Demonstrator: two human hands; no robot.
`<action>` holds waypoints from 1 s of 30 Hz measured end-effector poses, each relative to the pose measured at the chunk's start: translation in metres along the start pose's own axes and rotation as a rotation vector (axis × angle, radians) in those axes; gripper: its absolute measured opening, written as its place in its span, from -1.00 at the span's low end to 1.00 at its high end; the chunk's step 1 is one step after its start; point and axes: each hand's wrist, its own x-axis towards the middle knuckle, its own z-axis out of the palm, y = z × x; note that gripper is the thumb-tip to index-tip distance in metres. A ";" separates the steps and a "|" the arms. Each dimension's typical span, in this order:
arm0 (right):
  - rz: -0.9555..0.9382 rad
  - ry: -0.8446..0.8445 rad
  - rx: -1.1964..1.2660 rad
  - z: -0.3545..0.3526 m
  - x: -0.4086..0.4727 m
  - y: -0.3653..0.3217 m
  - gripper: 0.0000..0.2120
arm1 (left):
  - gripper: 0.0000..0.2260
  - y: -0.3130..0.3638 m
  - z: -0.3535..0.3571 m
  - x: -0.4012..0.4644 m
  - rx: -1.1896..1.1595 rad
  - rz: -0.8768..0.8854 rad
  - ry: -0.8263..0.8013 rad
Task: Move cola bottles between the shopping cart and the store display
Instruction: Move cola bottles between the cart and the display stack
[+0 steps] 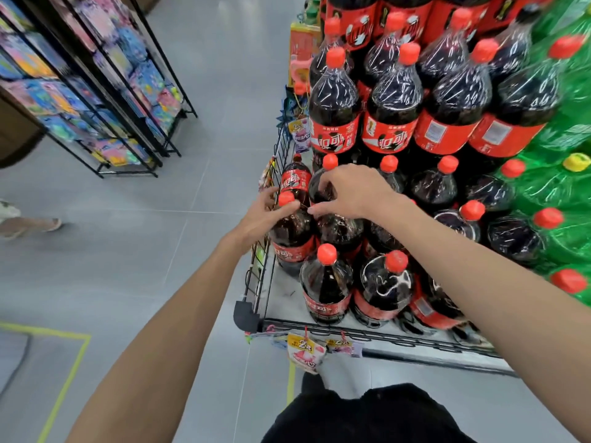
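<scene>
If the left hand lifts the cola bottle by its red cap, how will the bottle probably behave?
The cola bottle looks full of dark liquid, so it is probably heavy for the left hand, whose fingers curl round only the cap. The smooth plastic may slip. It is tall and narrow-necked, so it could tip if pushed high.

Big cola bottles point(395, 100), dark with red caps and red labels, are standing upright in shrink-wrapped tiers on the display point(377, 335). One bottle point(292, 238) is standing at the display's left edge by the wire side, another point(326, 282) near the front edge. No cart is showing.
</scene>
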 end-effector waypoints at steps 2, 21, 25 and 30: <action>0.002 0.000 0.123 -0.007 0.009 -0.006 -0.53 | -0.25 0.012 -0.012 -0.001 -0.074 0.017 0.069; 0.561 -0.166 0.780 0.019 0.146 -0.056 -0.71 | -0.64 -0.003 -0.024 0.229 -0.047 -0.135 -0.062; 0.693 -0.138 1.033 0.030 0.152 -0.059 -0.64 | -0.85 0.003 -0.022 0.269 -0.004 -0.087 -0.091; 0.758 -0.141 1.134 0.044 0.157 -0.054 -0.67 | -0.67 -0.001 -0.003 0.328 0.434 -0.130 -0.099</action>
